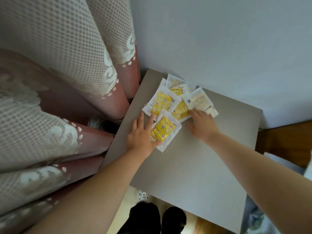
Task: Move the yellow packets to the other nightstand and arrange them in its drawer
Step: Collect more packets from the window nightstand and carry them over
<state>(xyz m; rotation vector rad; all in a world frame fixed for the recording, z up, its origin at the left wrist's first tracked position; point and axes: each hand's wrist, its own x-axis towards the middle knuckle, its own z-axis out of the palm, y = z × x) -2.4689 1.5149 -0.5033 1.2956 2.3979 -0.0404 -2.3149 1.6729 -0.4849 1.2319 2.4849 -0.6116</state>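
Forearms reach over the nightstand (pixel 194 166); yellow packets (pixel 162 102) lie overlapped at its eleven o'clock corner; left hand (pixel 141 134) at the pile's seven o'clock and right hand (pixel 202 122) at four rest straight-fingered on them, gripping none; scooped loosely, they could slide off toward the curtain (pixel 67 65).

curtain (pixel 67 73) left, wall (pixel 219 39) behind packets (pixel 170 105)

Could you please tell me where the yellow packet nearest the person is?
In the head view, the nearest yellow packet lies on the grey nightstand top, at the near edge of the pile, touched by the left hand.
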